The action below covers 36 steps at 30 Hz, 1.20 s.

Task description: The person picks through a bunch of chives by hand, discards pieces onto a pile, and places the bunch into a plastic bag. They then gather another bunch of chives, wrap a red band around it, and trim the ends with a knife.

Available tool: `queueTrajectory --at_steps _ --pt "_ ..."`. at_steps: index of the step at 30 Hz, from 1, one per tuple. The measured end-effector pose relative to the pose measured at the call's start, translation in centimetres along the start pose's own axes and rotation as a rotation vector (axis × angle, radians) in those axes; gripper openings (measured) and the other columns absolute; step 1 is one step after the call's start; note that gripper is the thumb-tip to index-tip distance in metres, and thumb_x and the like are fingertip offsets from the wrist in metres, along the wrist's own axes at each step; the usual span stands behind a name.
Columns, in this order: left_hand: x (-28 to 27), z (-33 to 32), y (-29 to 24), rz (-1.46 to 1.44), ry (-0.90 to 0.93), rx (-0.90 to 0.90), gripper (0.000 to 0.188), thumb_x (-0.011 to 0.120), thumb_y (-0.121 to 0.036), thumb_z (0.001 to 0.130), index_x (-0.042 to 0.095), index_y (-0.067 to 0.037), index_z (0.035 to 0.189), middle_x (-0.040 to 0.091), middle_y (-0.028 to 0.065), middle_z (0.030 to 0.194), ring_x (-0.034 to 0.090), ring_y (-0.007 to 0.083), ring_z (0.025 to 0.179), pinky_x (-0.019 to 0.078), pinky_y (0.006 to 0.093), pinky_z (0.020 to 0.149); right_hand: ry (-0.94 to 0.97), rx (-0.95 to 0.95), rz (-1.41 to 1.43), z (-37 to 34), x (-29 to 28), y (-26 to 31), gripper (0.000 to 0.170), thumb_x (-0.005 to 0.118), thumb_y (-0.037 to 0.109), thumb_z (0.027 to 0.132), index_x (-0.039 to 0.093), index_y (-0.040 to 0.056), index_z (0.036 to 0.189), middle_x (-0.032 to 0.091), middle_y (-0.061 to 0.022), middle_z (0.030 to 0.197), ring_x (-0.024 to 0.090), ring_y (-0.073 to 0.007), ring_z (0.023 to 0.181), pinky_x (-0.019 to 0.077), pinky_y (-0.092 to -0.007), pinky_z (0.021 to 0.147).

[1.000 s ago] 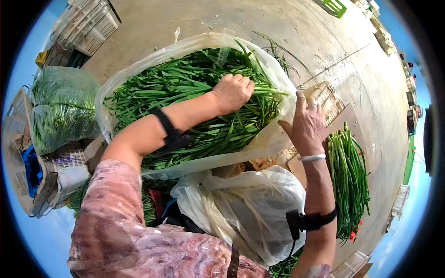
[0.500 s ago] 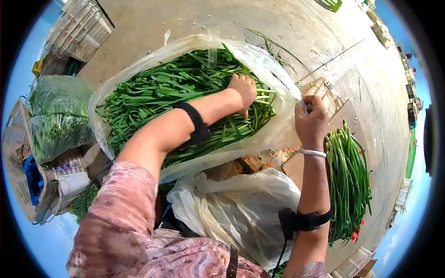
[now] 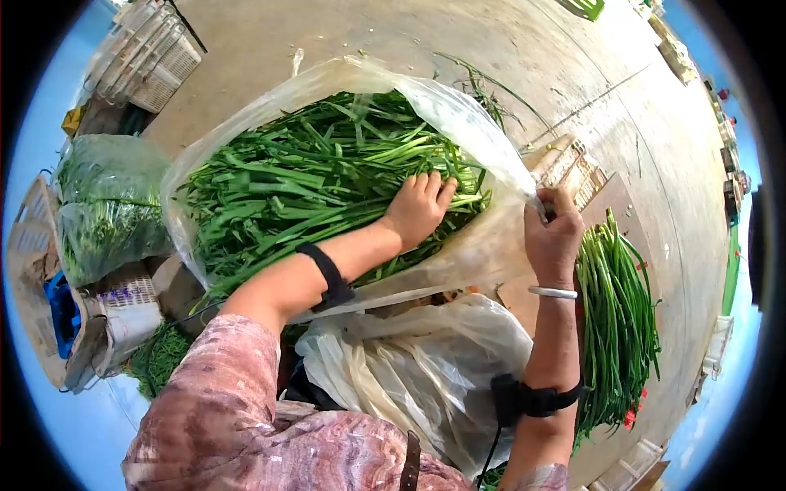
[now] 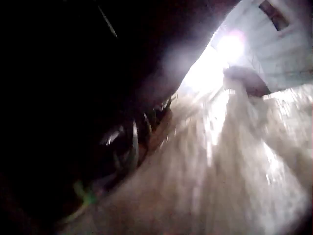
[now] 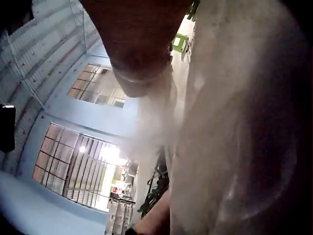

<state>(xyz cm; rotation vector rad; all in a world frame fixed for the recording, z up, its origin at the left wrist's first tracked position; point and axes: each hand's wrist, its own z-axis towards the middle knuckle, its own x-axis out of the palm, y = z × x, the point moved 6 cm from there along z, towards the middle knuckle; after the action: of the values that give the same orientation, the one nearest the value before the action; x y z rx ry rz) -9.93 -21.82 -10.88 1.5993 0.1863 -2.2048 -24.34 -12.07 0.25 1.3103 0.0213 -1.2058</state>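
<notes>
Long green leafy stalks [image 3: 286, 176] fill a clear plastic bag [image 3: 196, 147], their pale ends toward its right side. My left hand [image 3: 419, 211] lies on the stalks near those ends, fingers slightly bent and pressed down on them. At the bag's right corner, my right hand [image 3: 553, 233] grips the gathered plastic edge, its fingers curled. Pale plastic [image 5: 210, 112] fills much of the right wrist view, beside part of a hand [image 5: 139, 63]. In the left wrist view, blurred plastic [image 4: 195, 171] shows beside a dark area.
A bundle of green stalks [image 3: 614, 327] lies right of my right forearm. Crumpled plastic [image 3: 417, 360] sits close to my body. On the left are a wrapped bag of greens [image 3: 110, 204] and a white crate [image 3: 127, 303]; stacked crates [image 3: 155, 61] stand behind.
My left hand has shifted lower over the stalks. My right hand, spread at the bag's corner a second ago, has closed on its edge. The bag's far rim stands more raised.
</notes>
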Motion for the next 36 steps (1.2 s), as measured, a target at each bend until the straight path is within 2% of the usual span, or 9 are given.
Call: queueTrajectory --at_steps 5,9,13,17,22,24,28,32,36 --pt "-0.9 2.1 2.4 -0.225 0.297 -0.092 0.049 0.057 -0.011 0.078 0.050 -0.002 0.126 0.042 0.0236 0.128 0.046 0.0336 0.115 0.0379 0.0413 0.092 0.018 0.050 -0.013 0.1 0.0 -1.0 0.007 0.062 0.001 0.076 0.060 0.0003 0.083 0.063 -0.0086 0.068 0.058 -0.0135 0.058 0.0473 -0.0268 0.057" --pt "-0.5 2.5 3.0 -0.139 0.223 -0.013 0.052 0.070 -0.019 0.073 0.053 -0.001 0.118 0.033 0.0237 0.139 0.033 0.0348 0.130 0.0318 0.0456 0.101 0.022 0.040 -0.012 0.1 0.1 -1.1 0.008 0.062 0.001 0.076 0.060 0.0001 0.084 0.063 -0.0091 0.069 0.060 -0.0131 0.059 0.0479 -0.0270 0.057" --pt "-0.4 4.0 3.2 -0.266 0.456 -0.205 0.038 0.064 -0.014 0.075 0.057 0.001 0.109 0.034 0.0219 0.140 0.033 0.0349 0.131 0.0307 0.0453 0.103 0.010 0.014 0.041 0.2 0.2 -1.1 0.009 0.062 0.001 0.076 0.060 -0.0002 0.085 0.064 -0.0100 0.070 0.062 -0.0134 0.061 0.0491 -0.0266 0.060" --pt "1.5 4.8 2.4 -0.147 0.275 -0.115 0.032 0.058 -0.010 0.075 0.061 0.004 0.103 0.041 0.0221 0.135 0.036 0.0323 0.129 0.0306 0.0456 0.102 0.016 0.020 0.028 0.1 0.1 -1.0 0.009 0.063 0.002 0.076 0.061 -0.0003 0.085 0.065 -0.0107 0.071 0.063 -0.0141 0.063 0.0497 -0.0266 0.061" --pt "-2.6 3.8 4.4 -0.661 0.320 -0.151 0.025 0.065 -0.003 0.068 0.058 0.007 0.089 0.046 0.0255 0.127 0.052 0.0387 0.110 0.0457 0.0372 0.093 0.032 0.029 0.039 -0.2 -0.3 -1.6 0.010 0.065 0.002 0.076 0.061 -0.0001 0.085 0.065 -0.0113 0.073 0.064 -0.0152 0.065 0.0501 -0.0272 0.062" --pt "-5.9 2.5 6.9 -0.724 0.102 -0.003 0.025 0.067 -0.004 0.068 0.059 0.005 0.090 0.053 0.0229 0.117 0.057 0.0328 0.102 0.0468 0.0365 0.088 0.032 0.034 0.041 -0.3 -0.4 -1.8 0.011 0.065 0.002 0.075 0.061 -0.0001 0.085 0.065 -0.0113 0.073 0.064 -0.0155 0.065 0.0502 -0.0273 0.062" --pt "-13.2 0.7 13.8 -1.322 0.339 -0.439 0.029 0.055 0.002 0.074 0.059 0.003 0.102 0.064 0.0098 0.091 0.063 0.0135 0.064 0.0519 0.0246 0.064 0.039 0.045 0.028 -0.2 -0.5 -1.2 0.011 0.065 0.002 0.075 0.061 -0.0002 0.086 0.066 -0.0115 0.073 0.065 -0.0160 0.066 0.0503 -0.0275 0.062" --pt "-16.1 2.4 17.5 -0.537 0.330 -0.382 0.030 0.054 -0.002 0.075 0.059 0.003 0.105 0.064 0.0144 0.081 0.062 0.0185 0.065 0.0497 0.0319 0.061 0.046 0.038 0.086 -0.1 -0.1 -1.2 0.011 0.065 0.002 0.076 0.061 -0.0006 0.086 0.065 -0.0113 0.072 0.064 -0.0154 0.065 0.0500 -0.0272 0.062" --pt "-1.9 3.8 15.9 -0.354 0.482 -0.327 0.030 0.060 -0.014 0.076 0.062 0.000 0.102 0.064 0.0211 0.083 0.064 0.0336 0.080 0.0500 0.0440 0.073 0.033 0.037 0.071 0.1 0.0 -0.5 0.010 0.064 0.002 0.076 0.060 -0.0013 0.085 0.065 -0.0108 0.071 0.062 -0.0146 0.063 0.0494 -0.0271 0.061"
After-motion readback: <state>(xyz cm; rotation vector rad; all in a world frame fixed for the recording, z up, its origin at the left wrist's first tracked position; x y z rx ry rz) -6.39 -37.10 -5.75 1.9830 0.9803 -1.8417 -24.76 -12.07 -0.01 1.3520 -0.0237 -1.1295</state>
